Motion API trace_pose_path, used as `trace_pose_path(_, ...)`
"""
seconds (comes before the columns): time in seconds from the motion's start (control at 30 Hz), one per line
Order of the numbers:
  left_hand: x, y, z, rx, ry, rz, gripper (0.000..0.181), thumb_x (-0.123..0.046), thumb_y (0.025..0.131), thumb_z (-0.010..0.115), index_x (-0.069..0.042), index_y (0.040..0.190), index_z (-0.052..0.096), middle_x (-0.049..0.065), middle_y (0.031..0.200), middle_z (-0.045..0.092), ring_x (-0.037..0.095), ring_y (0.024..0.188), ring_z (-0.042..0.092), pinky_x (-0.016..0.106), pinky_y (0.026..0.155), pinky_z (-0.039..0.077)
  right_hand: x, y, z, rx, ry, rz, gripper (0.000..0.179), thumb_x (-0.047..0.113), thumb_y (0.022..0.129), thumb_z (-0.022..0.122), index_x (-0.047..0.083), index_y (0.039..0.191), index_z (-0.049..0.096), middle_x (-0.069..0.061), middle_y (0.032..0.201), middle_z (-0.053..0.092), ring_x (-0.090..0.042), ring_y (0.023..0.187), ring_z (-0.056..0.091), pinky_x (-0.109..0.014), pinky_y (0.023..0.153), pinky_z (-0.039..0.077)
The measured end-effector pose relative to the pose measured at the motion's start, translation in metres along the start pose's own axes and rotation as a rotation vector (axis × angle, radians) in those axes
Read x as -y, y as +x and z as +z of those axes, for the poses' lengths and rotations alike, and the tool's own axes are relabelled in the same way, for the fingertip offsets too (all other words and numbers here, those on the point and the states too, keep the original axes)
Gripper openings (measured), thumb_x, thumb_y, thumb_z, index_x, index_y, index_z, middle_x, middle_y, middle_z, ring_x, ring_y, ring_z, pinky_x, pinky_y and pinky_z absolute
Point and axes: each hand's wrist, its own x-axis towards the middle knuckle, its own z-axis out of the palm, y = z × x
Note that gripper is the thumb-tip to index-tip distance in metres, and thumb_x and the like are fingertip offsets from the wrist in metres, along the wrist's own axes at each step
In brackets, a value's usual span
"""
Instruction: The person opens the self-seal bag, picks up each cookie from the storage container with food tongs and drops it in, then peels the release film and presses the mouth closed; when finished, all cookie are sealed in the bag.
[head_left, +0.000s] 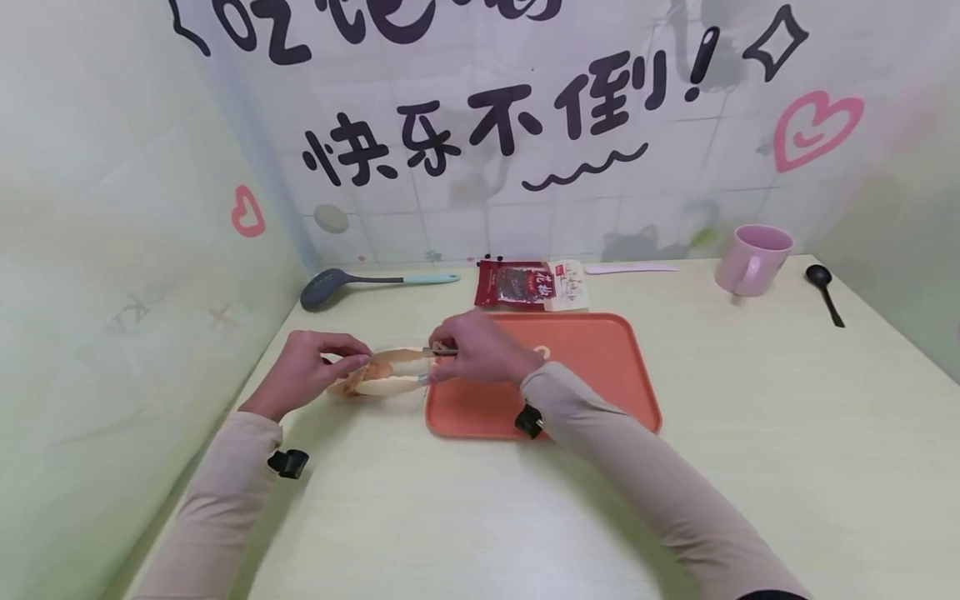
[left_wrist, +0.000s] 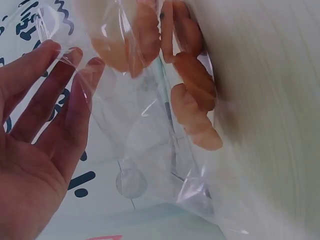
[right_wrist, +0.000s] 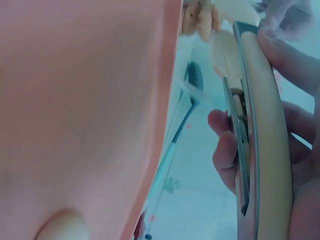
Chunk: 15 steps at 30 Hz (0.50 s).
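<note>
My left hand point(head_left: 300, 371) pinches the edge of a clear plastic bag point(left_wrist: 137, 125) just left of the tray. Inside the bag lie several curved orange-brown pieces point(left_wrist: 192, 80); their kind is unclear. My right hand point(head_left: 483, 346) grips a pair of metal tongs point(right_wrist: 270, 130) with cream-coloured arms. In the head view the two tong tips point left, spread apart, and overlap the bag beside the pieces. Under the right forearm is an orange tray point(head_left: 600, 400) with a small pale curved piece point(head_left: 542, 352) on it.
Along the back lie a dark ladle-like spoon point(head_left: 322, 290) with a light blue handle, a red and white packet point(head_left: 517, 286) and a flat pink utensil point(head_left: 630, 268). A pink mug point(head_left: 752, 262) and a small black spoon point(head_left: 821, 279) are at the back right. Walls border the table.
</note>
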Motion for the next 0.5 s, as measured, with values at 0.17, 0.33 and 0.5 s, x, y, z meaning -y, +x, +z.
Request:
trace_pose_path(0.17,0.002,-0.001,-0.001,-0.028,0.022,-0.019,0.008,-0.014,0.088,0.078,-0.012,0.095,0.08,0.002,0.092,0.079,0.004,0.081,0.068,0.019,0.067,0.058,0.012,0.006,0.003,0.015,-0.085,0.004,0.041,0.042,0.083,0.082,0.01,0.108,0.075,-0.001,0.08,0.064,-0.011,0.073,0.049,-0.022,0.064,0.037)
trace_pose_path(0.33,0.008,-0.003,-0.001,-0.039,0.028,-0.01,0.007,-0.013,0.088,0.077,-0.012,0.095,0.08,0.005,0.093,0.079,0.007,0.083,0.07,0.019,0.067,0.057,0.016,0.007,0.005,0.012,-0.101,0.023,0.038,0.043,0.082,0.082,0.01,0.097,0.073,0.005,0.07,0.049,-0.009,0.067,0.042,-0.022,0.06,0.033)
trace_pose_path(0.5,0.014,-0.003,0.002,-0.054,0.074,0.015,0.008,-0.01,0.087,0.078,-0.011,0.094,0.081,0.004,0.092,0.079,0.013,0.084,0.071,0.019,0.068,0.057,0.013,0.0,0.0,-0.003,-0.069,0.025,0.039,0.042,0.082,0.083,0.006,0.093,0.071,0.004,0.068,0.045,-0.01,0.066,0.04,-0.023,0.059,0.031)
